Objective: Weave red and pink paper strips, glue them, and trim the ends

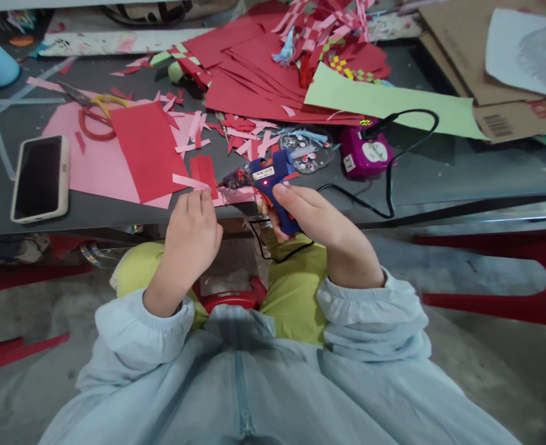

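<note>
You hold the glue gun (273, 176) in your right hand (319, 216), fingers wrapped about its grip and thumb along the back, over the near edge of the counter (421, 176); its nozzle points left and a small red light glows on its side. To the left of the glue gun, just off the nozzle, your left hand (191, 225) has its fingertips drawn together, pinching the right end of a pink strip (189, 182). Under that strip, also just left of the glue gun, lies a small red piece (202, 170). Farther left of the glue gun, a red sheet (149, 151) rests on a pink sheet (89, 170), with scissors (91, 104) at the red sheet's far corner and a phone (39, 179) farthest left of these. Beyond the glue gun you have paper scraps (193, 127), a clear dish (307, 148) of googly eyes, and, past those, a spread pile of red paper (254, 74). To the right of the glue gun sits a purple adapter (365, 151) with a black cord (388, 179) plugged in; a green strip (393, 102) lies behind it, and cardboard (458, 68) lies farther right and beyond the glue gun, bearing a drawing (532, 52).
</note>
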A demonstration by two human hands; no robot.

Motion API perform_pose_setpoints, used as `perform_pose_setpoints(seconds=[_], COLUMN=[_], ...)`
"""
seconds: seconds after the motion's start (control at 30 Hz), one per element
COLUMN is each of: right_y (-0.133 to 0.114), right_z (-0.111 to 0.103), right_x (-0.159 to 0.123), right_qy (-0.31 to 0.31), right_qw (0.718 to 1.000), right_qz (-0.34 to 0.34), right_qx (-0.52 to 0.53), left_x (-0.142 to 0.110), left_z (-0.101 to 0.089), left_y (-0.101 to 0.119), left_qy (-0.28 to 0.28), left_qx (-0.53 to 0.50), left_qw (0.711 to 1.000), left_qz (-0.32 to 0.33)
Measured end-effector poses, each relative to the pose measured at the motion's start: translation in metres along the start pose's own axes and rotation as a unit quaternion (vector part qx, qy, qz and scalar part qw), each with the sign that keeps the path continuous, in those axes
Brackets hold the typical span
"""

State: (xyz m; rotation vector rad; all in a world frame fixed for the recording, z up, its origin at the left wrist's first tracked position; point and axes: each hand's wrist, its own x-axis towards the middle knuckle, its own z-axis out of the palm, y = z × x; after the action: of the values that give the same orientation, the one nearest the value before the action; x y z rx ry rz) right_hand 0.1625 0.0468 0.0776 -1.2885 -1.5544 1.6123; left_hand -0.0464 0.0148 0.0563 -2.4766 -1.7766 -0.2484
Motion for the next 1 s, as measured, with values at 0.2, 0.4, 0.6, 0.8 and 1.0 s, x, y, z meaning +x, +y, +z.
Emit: perform_pose_setpoints(seconds=[0.2,0.4,0.6,0.8,1.0], right_y=[0.001,0.01,0.007,0.005,0.005], right_z=[0.005,0.002,0.001,0.001,0.001], right_x=[0.002,0.002,0.0,-0.002,-0.002], right_qy=[-0.01,-0.018,-0.017,-0.016,-0.019], right_qw=[1.0,0.999,0.999,0.998,0.997], right_qz=[-0.007,-0.019,-0.019,-0.017,-0.017], right_qx=[-0.018,-0.038,-0.042,-0.063,-0.071], left_x=[0.0,0.0,0.0,0.001,0.001], left_z=[-0.001,0.0,-0.001,-0.004,-0.005], left_y=[-0.001,-0.002,-0.002,0.0,-0.001], left_qy=[-0.011,-0.003,-0.01,-0.032,-0.029], left_qx=[-0.005,-0.011,-0.013,-0.022,-0.014], left_qw=[1.0,1.0,1.0,0.999,0.999], left_qz=[-0.002,-0.003,-0.006,-0.014,-0.005])
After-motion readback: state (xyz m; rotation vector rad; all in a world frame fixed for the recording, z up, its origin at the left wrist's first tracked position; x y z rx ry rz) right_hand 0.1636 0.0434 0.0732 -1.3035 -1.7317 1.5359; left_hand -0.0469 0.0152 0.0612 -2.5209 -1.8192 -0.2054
